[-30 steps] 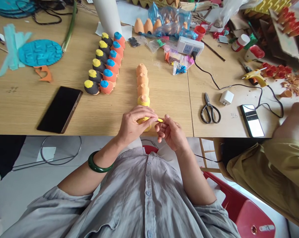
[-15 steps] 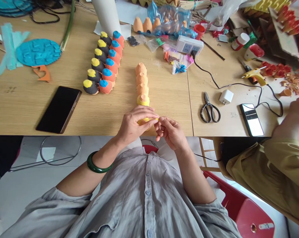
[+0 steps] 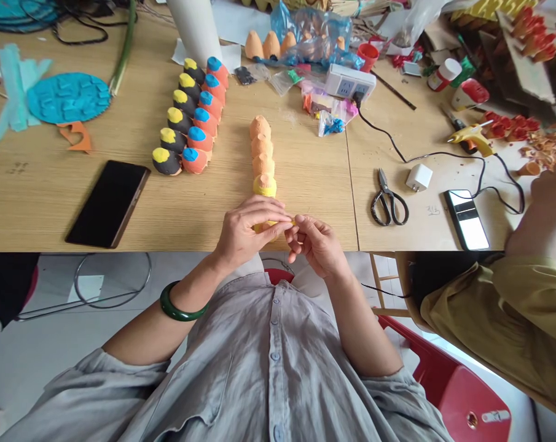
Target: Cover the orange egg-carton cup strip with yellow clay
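Note:
A tiny bit of yellow modelling clay [image 3: 293,222] shows where the fingertips of both hands meet. My left hand [image 3: 252,226], above a green bangle, pinches it from the left, thumb against fingers. From the other side my right hand [image 3: 319,242] grips it between thumb and forefinger, the other fingers curled. Beneath and beyond the left hand runs an upright strip of egg-carton cups [image 3: 262,164], bare orange at the far end and yellow-coated nearer me. The left hand hides part of its near end.
Black cups with yellow tops [image 3: 167,161] and orange cups with blue tops [image 3: 195,159] stand in rows to the left, beyond a dark phone [image 3: 108,204]. Scissors [image 3: 388,199], a charger [image 3: 419,177] and another phone [image 3: 466,220] lie right, near a co-worker's arm [image 3: 542,215]. A power strip [image 3: 350,82] sits behind.
The view has shifted slightly, so the table things sit a little further left. Both hands keep nearly the same pose, fingertips still together on the yellow clay.

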### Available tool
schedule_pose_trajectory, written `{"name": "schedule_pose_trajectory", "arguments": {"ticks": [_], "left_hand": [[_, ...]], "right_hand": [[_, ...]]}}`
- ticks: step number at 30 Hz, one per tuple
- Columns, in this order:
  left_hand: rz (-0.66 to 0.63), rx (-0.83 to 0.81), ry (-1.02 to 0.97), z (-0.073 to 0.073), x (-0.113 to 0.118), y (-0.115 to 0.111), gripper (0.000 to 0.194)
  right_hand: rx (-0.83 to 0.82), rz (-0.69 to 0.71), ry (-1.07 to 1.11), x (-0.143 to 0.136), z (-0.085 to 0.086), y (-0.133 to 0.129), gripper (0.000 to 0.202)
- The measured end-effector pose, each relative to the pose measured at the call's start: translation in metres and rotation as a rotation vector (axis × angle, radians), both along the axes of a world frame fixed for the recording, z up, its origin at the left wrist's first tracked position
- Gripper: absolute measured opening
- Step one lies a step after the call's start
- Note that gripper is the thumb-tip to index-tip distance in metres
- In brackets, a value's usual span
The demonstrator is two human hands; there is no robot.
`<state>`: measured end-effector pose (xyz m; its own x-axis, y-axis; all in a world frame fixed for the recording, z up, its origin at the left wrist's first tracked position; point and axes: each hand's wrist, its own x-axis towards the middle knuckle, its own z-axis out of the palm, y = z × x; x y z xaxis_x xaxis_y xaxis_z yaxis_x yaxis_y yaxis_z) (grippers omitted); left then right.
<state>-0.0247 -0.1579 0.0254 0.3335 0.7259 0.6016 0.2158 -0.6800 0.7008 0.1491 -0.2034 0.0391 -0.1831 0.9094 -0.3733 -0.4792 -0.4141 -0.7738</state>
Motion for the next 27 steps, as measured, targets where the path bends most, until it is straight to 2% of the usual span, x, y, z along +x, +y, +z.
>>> {"name": "schedule_pose_trajectory", "arguments": {"ticks": [3,8,13,16,21,27], "left_hand": [[0.019,-0.027,0.016,0.001,-0.001,0.000,0.007],[-0.023,-0.056,0.028,0.001,-0.001,0.001,0.013],[0.009,-0.053,0.013,0.001,0.002,0.000,0.008],[0.020,-0.074,-0.019,0.003,0.002,-0.002,0.008],[0.069,-0.202,-0.068,0.006,0.000,-0.003,0.009],[0.092,-0.151,-0.004,0.005,0.000,-0.001,0.016]], "right_hand": [[0.009,0.006,-0.011,0.000,0.000,0.000,0.047],[0.025,-0.005,-0.004,0.000,0.000,0.001,0.047],[0.023,0.006,0.004,0.000,-0.001,0.002,0.045],[0.008,-0.050,-0.025,0.001,-0.006,0.002,0.042],[-0.039,-0.207,0.000,0.005,-0.009,0.003,0.028],[0.043,-0.168,-0.037,0.003,-0.001,0.000,0.028]]}}
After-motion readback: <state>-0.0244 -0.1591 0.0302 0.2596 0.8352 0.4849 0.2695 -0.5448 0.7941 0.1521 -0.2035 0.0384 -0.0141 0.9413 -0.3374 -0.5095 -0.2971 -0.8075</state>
